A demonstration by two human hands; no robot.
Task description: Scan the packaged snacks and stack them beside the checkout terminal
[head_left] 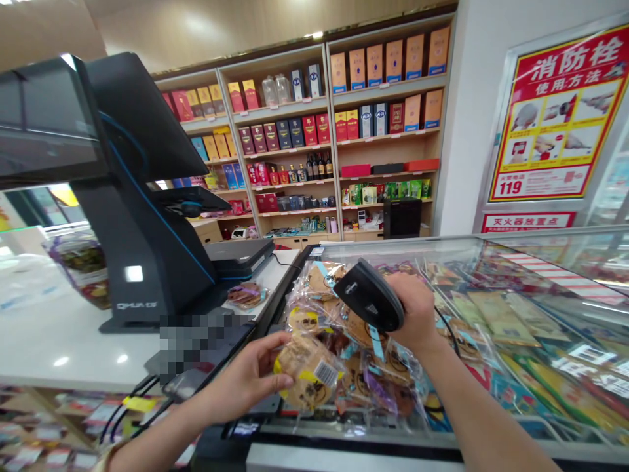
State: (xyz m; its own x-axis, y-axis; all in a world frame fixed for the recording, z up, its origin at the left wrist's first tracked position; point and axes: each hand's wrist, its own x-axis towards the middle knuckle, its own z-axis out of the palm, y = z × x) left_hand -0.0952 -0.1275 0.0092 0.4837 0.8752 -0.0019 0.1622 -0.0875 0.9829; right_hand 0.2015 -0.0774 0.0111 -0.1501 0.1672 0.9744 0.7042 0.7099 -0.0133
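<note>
In my left hand (253, 380) is a clear snack packet (307, 375) with yellow markings, pinched at its left edge between thumb and fingers; its white barcode label faces up. My right hand (415, 311) grips a black barcode scanner (368, 298) by its handle, the head pointing left and hanging above the packets. A cable runs from the scanner down to the right. Beneath both hands lies a heap of similar clear packets (393, 367) with blue, purple and yellow strips, on the glass-topped freezer. The scanner and the held packet are apart.
A black checkout terminal (142, 262) stands on the white counter (49, 347) at left, with another snack packet (247, 294) beside its base. The glass-topped freezer (515, 314) stretches right. Shelves of boxed goods (295, 131) line the back wall. A red and yellow sign (560, 118) hangs at right.
</note>
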